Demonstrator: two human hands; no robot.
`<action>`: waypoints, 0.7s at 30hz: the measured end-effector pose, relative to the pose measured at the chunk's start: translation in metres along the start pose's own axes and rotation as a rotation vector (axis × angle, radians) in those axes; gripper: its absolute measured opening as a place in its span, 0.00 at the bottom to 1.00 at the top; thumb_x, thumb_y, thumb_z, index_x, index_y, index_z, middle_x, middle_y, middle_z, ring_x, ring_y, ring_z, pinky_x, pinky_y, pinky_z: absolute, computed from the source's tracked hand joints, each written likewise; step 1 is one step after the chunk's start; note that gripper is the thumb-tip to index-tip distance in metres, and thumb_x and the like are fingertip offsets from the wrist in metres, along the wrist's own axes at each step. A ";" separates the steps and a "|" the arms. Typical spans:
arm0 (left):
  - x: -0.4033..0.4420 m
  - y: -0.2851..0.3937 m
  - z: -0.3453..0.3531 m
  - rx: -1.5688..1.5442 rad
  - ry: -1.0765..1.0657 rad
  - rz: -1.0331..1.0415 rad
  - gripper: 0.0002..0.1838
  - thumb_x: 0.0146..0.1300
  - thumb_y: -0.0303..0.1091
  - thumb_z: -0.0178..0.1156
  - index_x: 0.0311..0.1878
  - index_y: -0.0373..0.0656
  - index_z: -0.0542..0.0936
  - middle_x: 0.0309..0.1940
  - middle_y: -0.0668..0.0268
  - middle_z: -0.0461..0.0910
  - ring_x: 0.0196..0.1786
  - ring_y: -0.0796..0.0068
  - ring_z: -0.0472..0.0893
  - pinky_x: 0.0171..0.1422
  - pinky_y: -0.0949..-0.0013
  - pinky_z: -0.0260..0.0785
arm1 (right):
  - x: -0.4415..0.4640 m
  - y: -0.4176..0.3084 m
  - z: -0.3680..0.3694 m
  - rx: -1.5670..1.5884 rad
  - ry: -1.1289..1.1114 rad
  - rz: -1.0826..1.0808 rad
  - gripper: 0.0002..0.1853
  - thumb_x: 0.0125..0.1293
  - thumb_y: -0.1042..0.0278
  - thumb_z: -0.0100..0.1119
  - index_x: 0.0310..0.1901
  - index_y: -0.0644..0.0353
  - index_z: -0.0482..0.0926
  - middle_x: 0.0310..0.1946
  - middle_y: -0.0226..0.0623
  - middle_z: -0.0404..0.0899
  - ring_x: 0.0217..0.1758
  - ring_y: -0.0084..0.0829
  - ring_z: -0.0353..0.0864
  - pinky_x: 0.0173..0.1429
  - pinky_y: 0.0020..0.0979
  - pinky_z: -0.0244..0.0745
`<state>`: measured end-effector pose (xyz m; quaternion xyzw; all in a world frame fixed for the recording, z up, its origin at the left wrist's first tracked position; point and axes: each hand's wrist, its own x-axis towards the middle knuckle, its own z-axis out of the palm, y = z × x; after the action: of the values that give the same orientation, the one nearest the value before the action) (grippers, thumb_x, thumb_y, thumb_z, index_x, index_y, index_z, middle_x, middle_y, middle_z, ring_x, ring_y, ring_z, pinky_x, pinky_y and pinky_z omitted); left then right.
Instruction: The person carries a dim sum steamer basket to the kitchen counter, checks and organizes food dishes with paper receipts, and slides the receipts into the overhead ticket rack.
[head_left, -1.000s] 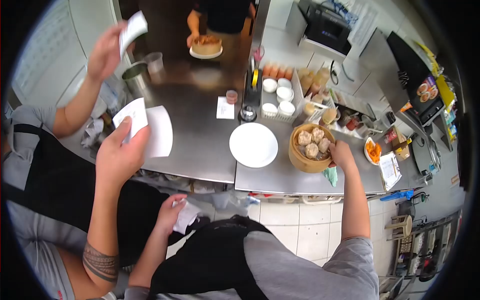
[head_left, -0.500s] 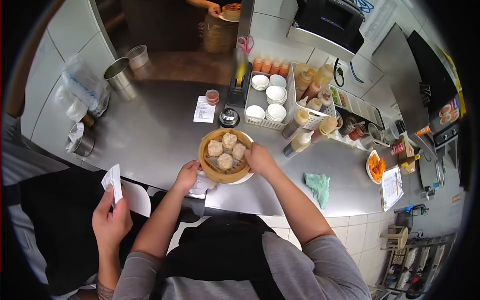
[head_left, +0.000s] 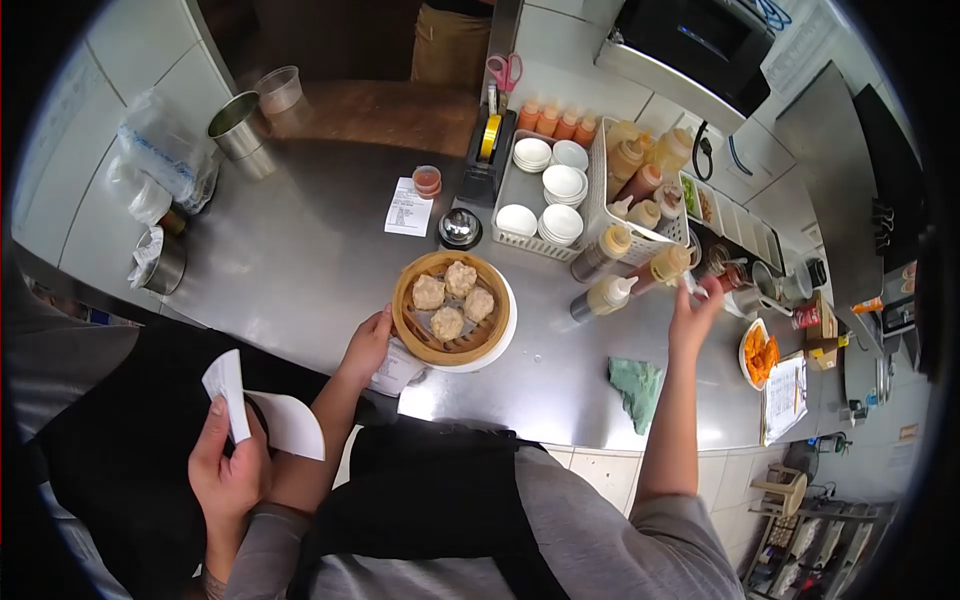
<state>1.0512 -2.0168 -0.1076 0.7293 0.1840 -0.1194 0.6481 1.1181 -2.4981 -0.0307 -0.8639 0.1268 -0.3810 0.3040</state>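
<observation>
A round bamboo steamer [head_left: 403, 318] holding several pale dumplings [head_left: 447, 323] rests on a white plate [head_left: 507, 335], which shows along its right side. My left hand [head_left: 368, 350] is closed at the steamer's left rim; part of its fingers is hidden. Farther right, my right hand [head_left: 692, 318] reaches out beside a squeeze bottle of orange sauce [head_left: 662, 268], thumb and fingers apart. A small white thing shows between those fingertips, too small to name. Two more squeeze bottles, a dark-sauced one [head_left: 601, 253] and a pale-topped one [head_left: 604, 298], stand nearby.
A co-worker's hand [head_left: 230, 470] holds white paper [head_left: 290, 425] at left. Behind the steamer are a call bell [head_left: 459, 229], a receipt [head_left: 408, 210] and a basket of bowls [head_left: 530, 242]. A green cloth [head_left: 635, 392] and a plate of orange food [head_left: 760, 355] lie right.
My right hand has let go of the steamer's right side and moved right to the sauce bottles. My left hand stays at the steamer. The person's hand holding a plate across the counter is gone.
</observation>
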 end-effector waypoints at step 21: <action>-0.014 0.018 0.005 -0.064 -0.238 -0.191 0.40 0.65 0.65 0.53 0.58 0.29 0.73 0.51 0.51 0.79 0.54 0.66 0.78 0.61 0.68 0.68 | 0.072 -0.057 -0.004 -0.467 -0.286 0.059 0.27 0.55 0.50 0.71 0.41 0.69 0.77 0.33 0.51 0.82 0.36 0.40 0.84 0.41 0.36 0.77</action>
<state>1.0463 -2.0247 -0.0858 0.6682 0.1784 -0.2602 0.6738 1.1637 -2.4873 0.0488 -0.9516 0.1919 -0.2065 0.1223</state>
